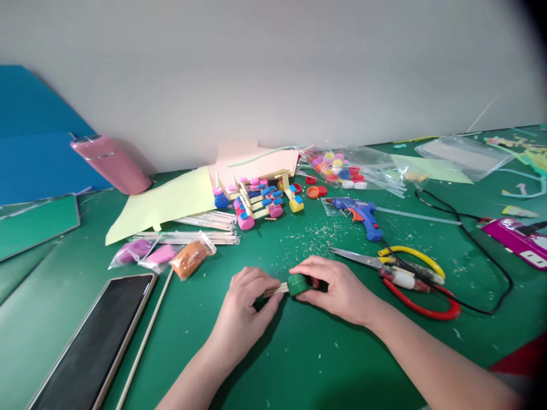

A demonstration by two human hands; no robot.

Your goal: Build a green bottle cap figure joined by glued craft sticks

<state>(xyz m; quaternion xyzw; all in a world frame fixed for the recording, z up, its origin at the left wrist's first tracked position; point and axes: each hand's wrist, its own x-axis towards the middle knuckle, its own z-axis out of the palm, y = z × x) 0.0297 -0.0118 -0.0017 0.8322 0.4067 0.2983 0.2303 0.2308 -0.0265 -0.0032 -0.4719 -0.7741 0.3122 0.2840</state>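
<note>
Between my two hands, low over the green table, is a green bottle cap (298, 284) with short wooden sticks (277, 290) attached or pressed to its left side. My left hand (248, 307) pinches the sticks between thumb and fingers. Around the cap, my right hand (329, 287) is closed, thumb below and fingers above. Beyond them sits a cluster of small models (256, 199) made of coloured caps and pale sticks. A blue glue gun (356, 213) lies to the right of that cluster, and scissors (401, 276) with red and yellow handles lie beside my right hand.
Loose caps (313, 192) lie near a plastic bag of caps (342, 171). Wrapped clay packs (190, 258), bundled sticks (205, 222) and a phone (94, 341) are at left, by a long stick (145, 341). A pink bottle (113, 165) leans by the wall. A black cord (478, 250) curls at right.
</note>
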